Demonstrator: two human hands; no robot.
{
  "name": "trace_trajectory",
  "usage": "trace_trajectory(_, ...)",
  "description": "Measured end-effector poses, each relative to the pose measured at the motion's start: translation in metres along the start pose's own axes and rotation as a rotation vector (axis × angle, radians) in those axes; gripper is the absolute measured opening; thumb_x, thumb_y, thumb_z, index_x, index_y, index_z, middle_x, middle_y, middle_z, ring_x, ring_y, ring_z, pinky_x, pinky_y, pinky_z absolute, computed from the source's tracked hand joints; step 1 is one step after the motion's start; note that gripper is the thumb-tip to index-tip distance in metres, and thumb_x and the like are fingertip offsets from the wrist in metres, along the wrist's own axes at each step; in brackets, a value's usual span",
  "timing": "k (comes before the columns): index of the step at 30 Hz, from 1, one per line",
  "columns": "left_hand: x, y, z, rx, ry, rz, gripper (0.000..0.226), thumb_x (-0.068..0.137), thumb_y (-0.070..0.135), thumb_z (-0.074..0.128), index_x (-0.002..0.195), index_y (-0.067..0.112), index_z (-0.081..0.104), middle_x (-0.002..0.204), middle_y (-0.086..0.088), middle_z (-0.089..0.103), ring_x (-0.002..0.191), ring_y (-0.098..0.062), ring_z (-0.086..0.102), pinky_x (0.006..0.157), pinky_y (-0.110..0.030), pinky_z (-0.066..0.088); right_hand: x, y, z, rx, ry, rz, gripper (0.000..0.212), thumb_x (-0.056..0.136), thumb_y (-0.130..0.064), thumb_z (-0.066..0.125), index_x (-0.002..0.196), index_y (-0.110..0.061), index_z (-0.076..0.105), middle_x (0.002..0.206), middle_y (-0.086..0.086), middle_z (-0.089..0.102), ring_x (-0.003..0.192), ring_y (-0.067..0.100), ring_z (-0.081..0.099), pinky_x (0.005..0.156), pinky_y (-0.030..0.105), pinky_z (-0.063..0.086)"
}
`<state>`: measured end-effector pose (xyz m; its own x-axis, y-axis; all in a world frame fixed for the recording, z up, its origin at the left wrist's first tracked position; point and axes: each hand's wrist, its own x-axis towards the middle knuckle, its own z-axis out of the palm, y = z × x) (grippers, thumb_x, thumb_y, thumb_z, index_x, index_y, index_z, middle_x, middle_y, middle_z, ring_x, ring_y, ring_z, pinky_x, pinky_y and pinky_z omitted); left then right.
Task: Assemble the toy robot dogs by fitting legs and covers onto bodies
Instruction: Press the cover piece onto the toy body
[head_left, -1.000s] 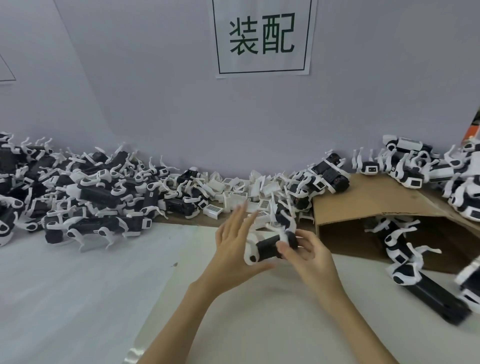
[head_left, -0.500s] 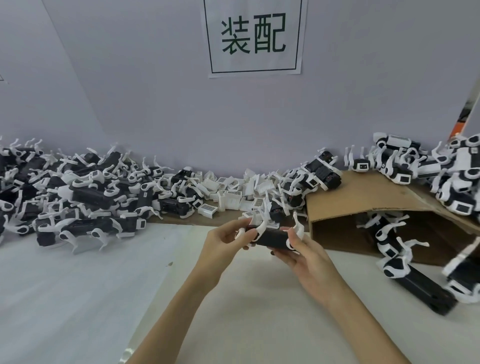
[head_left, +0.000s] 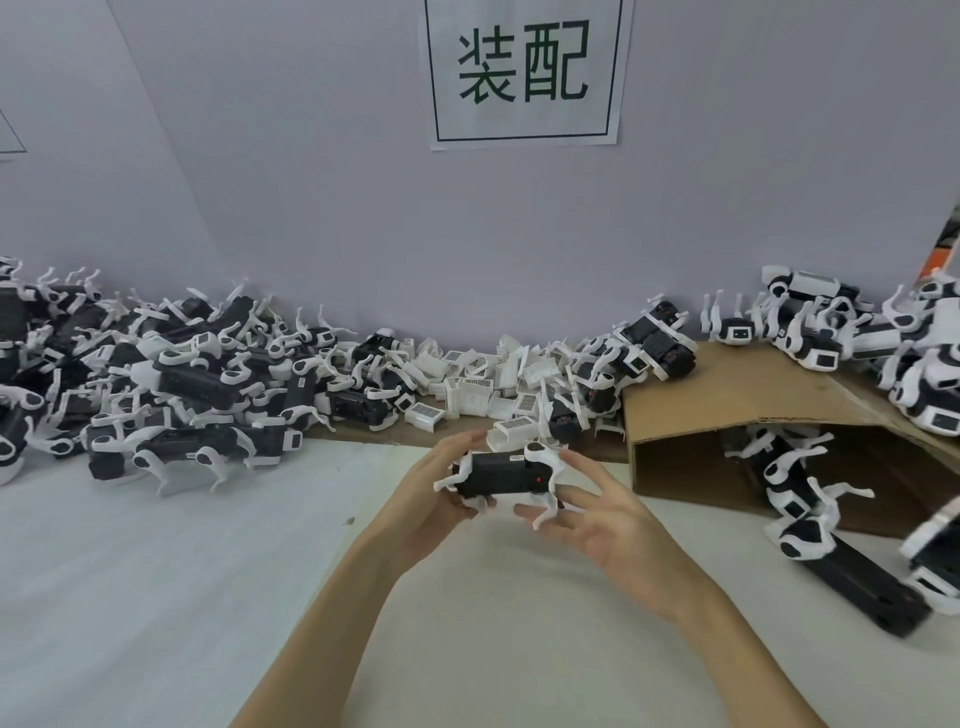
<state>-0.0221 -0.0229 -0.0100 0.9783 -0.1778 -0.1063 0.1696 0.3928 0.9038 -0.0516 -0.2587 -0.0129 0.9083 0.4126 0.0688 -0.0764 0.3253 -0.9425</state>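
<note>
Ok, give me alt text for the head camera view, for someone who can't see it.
Two bare hands hold a black toy dog body with white legs above a white table: the left hand grips one end, the right hand supports the other with fingers spread. Behind lie heaps of toy dogs, loose white covers, a cardboard box and a wall sign.

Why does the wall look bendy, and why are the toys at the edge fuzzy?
In the head view the wide lens curves the wall line. The toy dog held by the left hand and right hand looks fairly sharp. The dogs at the right edge smear. Light is soft, shadows faint.
</note>
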Motion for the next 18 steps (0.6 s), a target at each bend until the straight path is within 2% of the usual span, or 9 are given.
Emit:
trace_trajectory(1, -0.001, 0.002, 0.000, 0.027, -0.016, 0.035, 0.038, 0.102, 0.029, 0.067, 0.139, 0.016, 0.066, 0.119, -0.022, 0.068, 0.088, -0.040, 0.066, 0.080, -0.041, 0.051, 0.002, 0.000, 0.002, 0.134, 0.045, 0.009, 0.068, 0.089, 0.002, 0.059, 0.151, -0.017, 0.043, 0.126, 0.025, 0.069, 0.119, 0.052, 0.064, 0.112, 0.058, 0.043)
trace_trajectory(3, -0.005, 0.004, 0.000, 0.098, -0.064, 0.071, 0.051, 0.096, 0.032, 0.074, 0.144, 0.021, 0.062, 0.124, -0.017, 0.072, 0.107, -0.039, 0.067, 0.096, -0.044, 0.050, 0.007, 0.001, 0.005, 0.142, 0.153, 0.019, 0.047, 0.099, -0.025, 0.059, 0.144, -0.014, 0.053, 0.124, 0.023, 0.070, 0.116, 0.047, 0.068, 0.104, 0.058, 0.050)
trace_trajectory(4, -0.007, 0.005, 0.001, 0.128, -0.086, 0.087, 0.055, 0.093, 0.032, 0.079, 0.144, 0.021, 0.062, 0.129, -0.016, 0.073, 0.112, -0.036, 0.067, 0.101, -0.042, 0.048, 0.007, 0.003, 0.005, 0.045, 0.188, 0.015, 0.048, 0.098, -0.038, 0.059, 0.140, -0.014, 0.056, 0.125, 0.019, 0.072, 0.116, 0.041, 0.070, 0.101, 0.054, 0.054)
trace_trajectory(6, -0.010, 0.005, 0.004, 0.187, -0.112, 0.126, 0.057, 0.090, 0.032, 0.080, 0.144, 0.023, 0.063, 0.136, -0.011, 0.072, 0.119, -0.028, 0.069, 0.104, -0.036, 0.049, 0.006, 0.008, 0.005, -0.158, 0.218, -0.013, 0.054, 0.094, -0.048, 0.061, 0.136, -0.012, 0.062, 0.124, 0.010, 0.074, 0.114, 0.028, 0.072, 0.098, 0.046, 0.058)
trace_trajectory(8, -0.012, 0.003, 0.010, 0.230, -0.114, 0.159, 0.053, 0.092, 0.032, 0.077, 0.143, 0.024, 0.064, 0.138, -0.007, 0.071, 0.124, -0.025, 0.069, 0.108, -0.035, 0.048, 0.006, 0.013, 0.003, -0.186, 0.246, -0.055, 0.052, 0.094, -0.046, 0.064, 0.130, -0.010, 0.067, 0.123, 0.007, 0.075, 0.115, 0.023, 0.072, 0.097, 0.040, 0.060)
trace_trajectory(10, -0.013, 0.000, 0.016, 0.251, -0.110, 0.169, 0.049, 0.093, 0.039, 0.076, 0.139, 0.024, 0.067, 0.134, -0.007, 0.073, 0.120, -0.022, 0.070, 0.109, -0.036, 0.047, 0.007, 0.014, -0.001, -0.125, 0.258, -0.096, 0.046, 0.098, -0.040, 0.063, 0.128, -0.006, 0.068, 0.125, 0.009, 0.073, 0.120, 0.025, 0.069, 0.099, 0.037, 0.059)
trace_trajectory(14, -0.017, -0.005, 0.025, 0.358, -0.083, 0.203, 0.052, 0.087, 0.060, 0.073, 0.129, 0.030, 0.075, 0.125, -0.004, 0.077, 0.115, -0.019, 0.070, 0.113, -0.040, 0.043, 0.007, 0.008, -0.006, -0.036, 0.204, -0.131, 0.041, 0.102, -0.028, 0.058, 0.135, -0.005, 0.063, 0.135, 0.012, 0.068, 0.130, 0.029, 0.062, 0.112, 0.049, 0.049)
trace_trajectory(16, -0.018, -0.006, 0.028, 0.389, -0.058, 0.276, 0.046, 0.087, 0.059, 0.074, 0.124, 0.033, 0.076, 0.119, -0.004, 0.078, 0.110, -0.016, 0.070, 0.106, -0.037, 0.044, 0.007, 0.007, -0.009, 0.037, 0.186, -0.086, 0.042, 0.099, -0.026, 0.061, 0.139, -0.012, 0.063, 0.134, 0.009, 0.067, 0.131, 0.026, 0.059, 0.114, 0.053, 0.045)
trace_trajectory(18, -0.020, -0.005, 0.031, 0.411, -0.043, 0.339, 0.042, 0.086, 0.058, 0.075, 0.121, 0.035, 0.077, 0.113, 0.002, 0.079, 0.106, -0.012, 0.069, 0.099, -0.033, 0.046, 0.007, 0.005, -0.010, 0.069, 0.158, -0.065, 0.042, 0.098, -0.024, 0.063, 0.140, -0.015, 0.064, 0.124, 0.014, 0.065, 0.124, 0.026, 0.057, 0.115, 0.053, 0.045)
